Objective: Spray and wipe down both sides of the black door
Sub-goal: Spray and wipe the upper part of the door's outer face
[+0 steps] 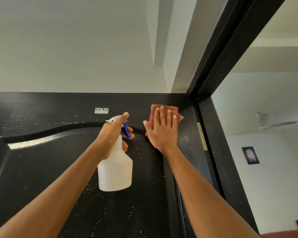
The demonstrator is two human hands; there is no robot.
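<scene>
The black door (41, 169) fills the lower left, its top edge near mid-frame, speckled with white spots. My left hand (113, 134) grips the neck of a white spray bottle (115, 172) with a blue trigger, held close to the door's upper panel. My right hand (162, 129) presses flat, fingers straight, on an orange-brown cloth (163, 109) against the door's top right corner, near the hinge side. A small white label (101, 110) is stuck near the door's top.
The black door frame (218, 152) runs up the right with a metal hinge (202, 136). Beyond it a room shows a white wall, a small dark picture (250, 155) and a ceiling fan (272, 122). White ceiling lies above.
</scene>
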